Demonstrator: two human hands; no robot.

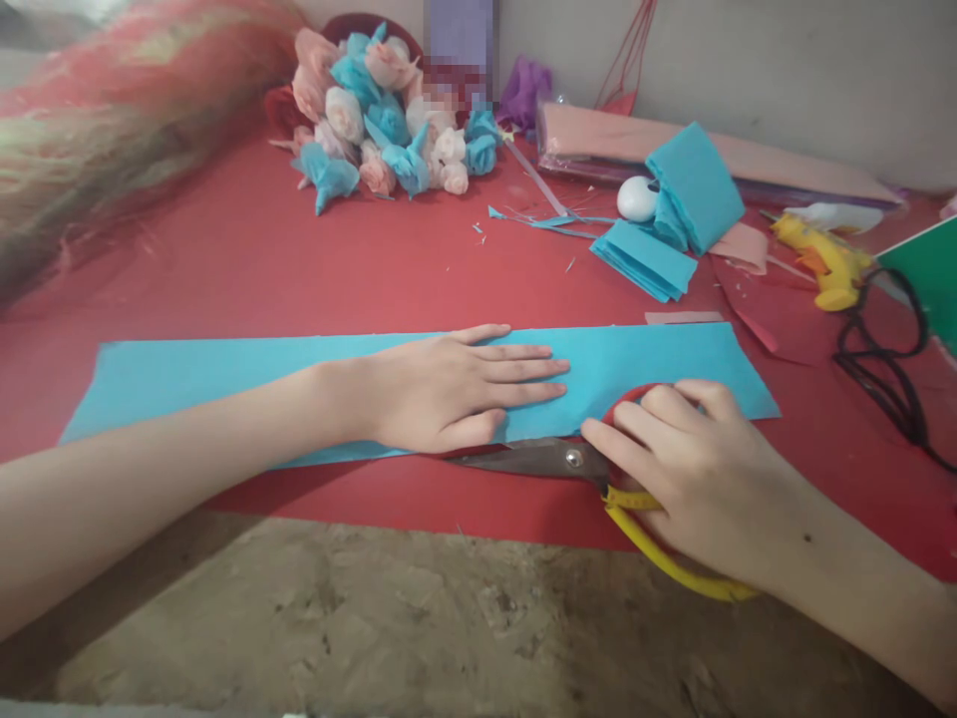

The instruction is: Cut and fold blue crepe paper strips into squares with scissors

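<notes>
A long strip of blue crepe paper lies flat across the red table surface. My left hand rests palm down on it near the middle, fingers stretched out to the right. To its right, my right hand is closed round the handles of the scissors, one handle red and the other wrapped in yellow. The dark blades point left along the near edge of the paper, and their tips reach the side of my left hand. Whether the blades have paper between them is hard to tell.
Paper flowers are heaped at the back. Behind the strip on the right are folded blue paper pieces, a white round object and a yellow glue gun with a black cord. Netting lies at the back left.
</notes>
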